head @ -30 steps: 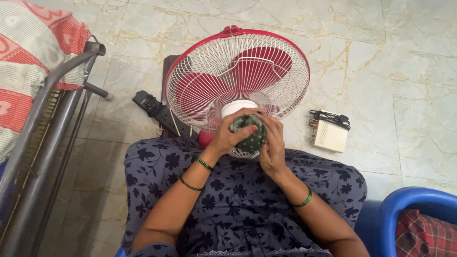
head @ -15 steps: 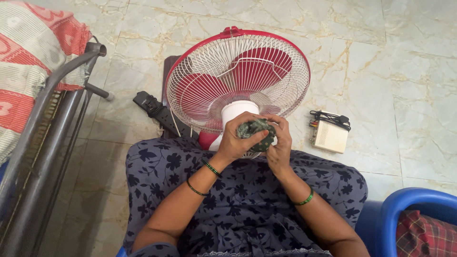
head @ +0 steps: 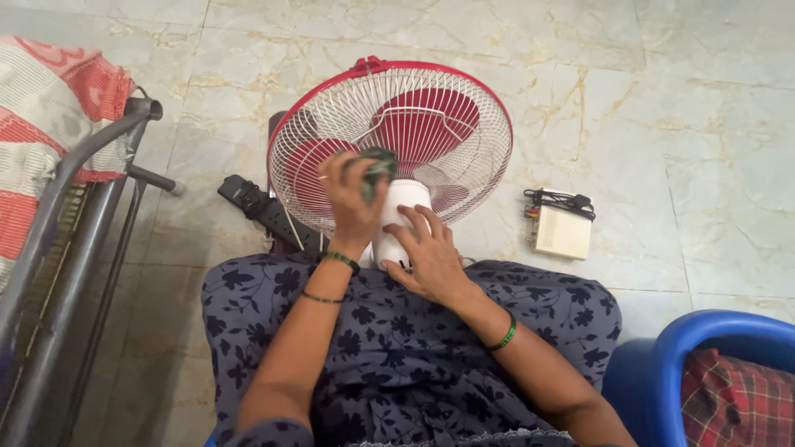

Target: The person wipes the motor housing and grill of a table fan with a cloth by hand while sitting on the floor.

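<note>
- I am watching the dark green cloth (head: pixel 374 168) being bunched in the left hand (head: pixel 352 203); its fingers (head: pixel 334 170) are curling round the wad and pressing it against the fan's white wire guard (head: pixel 331 132), just above the white motor housing (head: pixel 397 217).
- The right hand (head: pixel 426 261) is lying on that housing with its fingers (head: pixel 418 228) spreading over it, gripping nothing, only bracing.
- I am judging that a loose corner of cloth could be snagging in the wires beyond the fingertips, and a hard rub could be bending them toward the red blades (head: pixel 426 124).
- The fan is leaning against the lap, so if the bracing hand is slipping, it could be tipping away onto the marble floor (head: pixel 704 149).
- A black power strip (head: pixel 261 207) is lying left of the left fingers; I cannot tell whether the fan is plugged in.
</note>
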